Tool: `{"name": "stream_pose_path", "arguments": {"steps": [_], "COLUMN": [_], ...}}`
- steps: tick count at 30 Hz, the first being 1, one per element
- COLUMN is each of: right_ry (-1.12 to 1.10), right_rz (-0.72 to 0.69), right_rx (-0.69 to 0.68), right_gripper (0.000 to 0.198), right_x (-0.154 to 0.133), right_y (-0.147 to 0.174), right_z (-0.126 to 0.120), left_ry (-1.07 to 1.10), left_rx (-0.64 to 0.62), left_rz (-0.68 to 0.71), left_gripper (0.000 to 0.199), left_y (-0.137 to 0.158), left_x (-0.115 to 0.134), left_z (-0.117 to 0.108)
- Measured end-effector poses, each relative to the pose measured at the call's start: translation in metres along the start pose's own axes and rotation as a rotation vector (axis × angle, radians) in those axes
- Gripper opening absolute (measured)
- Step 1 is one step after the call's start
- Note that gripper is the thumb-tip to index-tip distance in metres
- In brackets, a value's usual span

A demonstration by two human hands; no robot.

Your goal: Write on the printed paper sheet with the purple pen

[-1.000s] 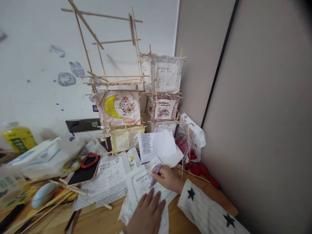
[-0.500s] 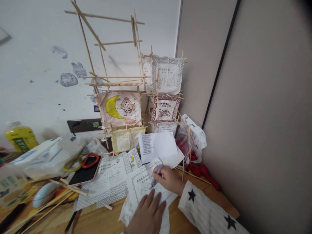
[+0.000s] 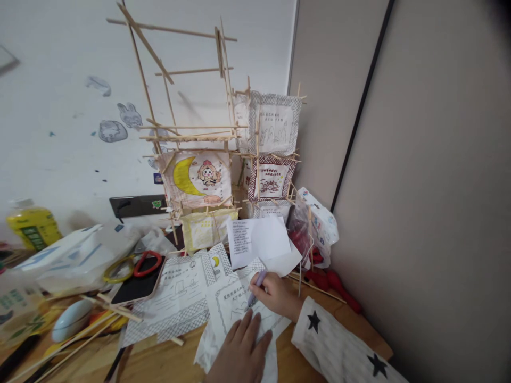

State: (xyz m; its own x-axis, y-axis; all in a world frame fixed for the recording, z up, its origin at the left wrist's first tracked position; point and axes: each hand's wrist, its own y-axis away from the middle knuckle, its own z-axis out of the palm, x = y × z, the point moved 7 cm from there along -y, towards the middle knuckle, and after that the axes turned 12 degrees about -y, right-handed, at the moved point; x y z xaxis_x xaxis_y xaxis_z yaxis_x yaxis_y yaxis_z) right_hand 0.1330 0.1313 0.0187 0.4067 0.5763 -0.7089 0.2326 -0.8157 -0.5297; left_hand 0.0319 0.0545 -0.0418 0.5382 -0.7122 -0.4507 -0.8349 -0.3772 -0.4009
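Observation:
A purple pen [image 3: 256, 288] is pinched in my right hand [image 3: 275, 296], its lower end down on a white sheet of paper [image 3: 224, 314]. Handwritten lines, a wavy border and a hill-like drawing mark that sheet. My left hand [image 3: 244, 348] lies flat on the paper's lower part with the fingers spread, just below the pen. Left of it lies another drawn sheet [image 3: 181, 290] with boats and a cross-hatched border. A small card with a yellow moon [image 3: 216, 261] rests at the sheets' upper edge.
Behind the papers stands a wooden stick frame [image 3: 191, 139] hung with drawn panels. To the left are scissors [image 3: 147, 264] on a black phone [image 3: 138, 284], loose sticks, a pale blue egg-shaped thing [image 3: 72, 319] and a yellow bottle [image 3: 34, 226]. A plastic bag [image 3: 315, 223] sits at right.
The pen's upper end has tilted slightly in my right hand, which stays at nearly the same spot on the paper. My left hand has hardly moved.

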Motion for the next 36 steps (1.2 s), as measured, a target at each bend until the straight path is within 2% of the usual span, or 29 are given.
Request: {"name": "stream_pose_path", "arguments": {"steps": [7, 15, 22, 27, 36], "right_ry": [-0.019, -0.005, 0.009, -0.015, -0.007], "right_rz": [0.033, 0.011, 0.001, 0.074, -0.005], "right_rx": [-0.036, -0.023, 0.002, -0.037, 0.009], "right_gripper": [0.016, 0.017, 0.018, 0.019, 0.018], "right_x": [0.0038, -0.0045, -0.0036, 0.0019, -0.0016], "right_y": [0.0005, -0.0006, -0.0002, -0.0015, 0.0001], "right_z": [0.0028, 0.0000, -0.0015, 0.0016, -0.0015], "left_ry": [-0.038, -0.018, 0.009, -0.019, -0.011], "left_rx": [-0.030, -0.056, -0.059, -0.046, -0.034], "left_rz": [0.005, 0.018, 0.004, 0.005, 0.017], "left_gripper": [0.058, 0.056, 0.061, 0.059, 0.057], "left_y": [-0.0011, -0.0038, -0.0009, -0.0026, -0.0052], "left_x": [0.0015, 0.0017, 0.0026, 0.0025, 0.0016], "left_z": [0.0044, -0.0018, 0.0035, 0.0009, -0.0029]}}
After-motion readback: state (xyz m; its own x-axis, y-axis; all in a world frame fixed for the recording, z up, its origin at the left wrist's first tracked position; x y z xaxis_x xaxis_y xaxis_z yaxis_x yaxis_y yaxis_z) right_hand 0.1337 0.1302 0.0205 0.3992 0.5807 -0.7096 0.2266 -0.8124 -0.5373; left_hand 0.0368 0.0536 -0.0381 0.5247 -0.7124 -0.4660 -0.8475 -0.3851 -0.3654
